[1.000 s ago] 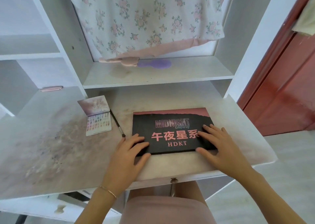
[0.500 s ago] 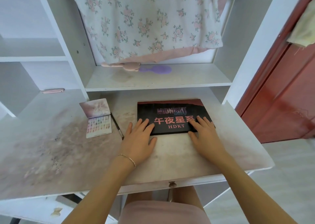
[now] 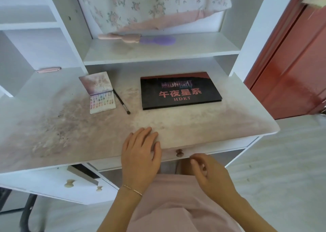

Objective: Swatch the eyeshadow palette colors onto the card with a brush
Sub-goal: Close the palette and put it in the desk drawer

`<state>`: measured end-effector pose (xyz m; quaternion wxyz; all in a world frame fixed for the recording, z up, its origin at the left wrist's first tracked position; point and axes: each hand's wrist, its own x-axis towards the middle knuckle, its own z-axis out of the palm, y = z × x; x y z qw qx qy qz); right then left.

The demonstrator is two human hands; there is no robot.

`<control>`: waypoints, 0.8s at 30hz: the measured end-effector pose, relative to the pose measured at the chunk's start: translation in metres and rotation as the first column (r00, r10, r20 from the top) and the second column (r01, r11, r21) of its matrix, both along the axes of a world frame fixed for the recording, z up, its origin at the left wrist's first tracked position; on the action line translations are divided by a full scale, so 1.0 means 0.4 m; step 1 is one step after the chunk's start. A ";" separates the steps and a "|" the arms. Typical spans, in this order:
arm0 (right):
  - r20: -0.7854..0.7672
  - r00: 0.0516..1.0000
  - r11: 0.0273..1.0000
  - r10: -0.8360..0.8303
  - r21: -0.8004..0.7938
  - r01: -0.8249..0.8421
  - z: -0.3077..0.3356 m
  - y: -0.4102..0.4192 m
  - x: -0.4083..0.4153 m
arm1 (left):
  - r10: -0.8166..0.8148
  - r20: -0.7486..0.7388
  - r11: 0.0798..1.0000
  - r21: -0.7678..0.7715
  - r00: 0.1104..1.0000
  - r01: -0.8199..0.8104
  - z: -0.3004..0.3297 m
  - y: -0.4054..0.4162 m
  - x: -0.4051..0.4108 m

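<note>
A black eyeshadow palette (image 3: 180, 91) with pink lettering lies closed on the desk's far right part. To its left an opened small card (image 3: 102, 100) shows rows of pastel swatches on its lower leaf. A thin dark brush (image 3: 121, 102) lies between the two, bristles toward me. My left hand (image 3: 141, 154) rests flat on the desk's front edge, fingers straight, holding nothing. Just below the edge, my right hand (image 3: 208, 171) hovers over my lap with loosely curled fingers, holding nothing.
The stained white desk (image 3: 61, 126) has a drawer knob (image 3: 179, 153) under its front edge. On the shelf above lie a purple hairbrush (image 3: 158, 40) and a pink item (image 3: 120, 37). A floral cloth (image 3: 150, 4) hangs behind. A red door (image 3: 291, 64) stands at right.
Both hands have let go of the palette and drawn back to the desk's front edge. The palette now lies farther back on the desk.
</note>
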<state>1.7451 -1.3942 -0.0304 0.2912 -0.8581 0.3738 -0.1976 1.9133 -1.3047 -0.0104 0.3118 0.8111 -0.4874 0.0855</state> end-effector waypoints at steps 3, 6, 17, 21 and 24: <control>-0.188 0.980 0.993 -0.059 0.090 0.077 -0.043 -0.029 0.059 | 0.009 -0.002 1.000 0.004 1.000 -0.009 -0.003 -0.002 -0.005; -0.183 0.978 0.993 -0.100 0.044 0.110 -0.061 -0.029 0.122 | 0.002 0.012 1.000 0.010 1.000 -0.002 -0.004 0.003 -0.004; -0.176 0.968 0.980 -0.178 0.060 0.191 -0.150 0.031 0.061 | -0.012 -0.131 1.000 -0.003 0.991 0.012 0.005 0.010 0.010; -0.217 0.969 0.991 -0.121 0.028 0.130 -0.182 0.081 -0.027 | -0.012 -0.171 0.999 0.037 0.985 0.018 0.006 0.008 0.016; -0.219 0.974 0.995 -0.061 0.063 0.077 -0.143 0.097 -0.047 | -0.011 -0.152 0.999 0.044 0.988 0.018 0.005 0.008 0.013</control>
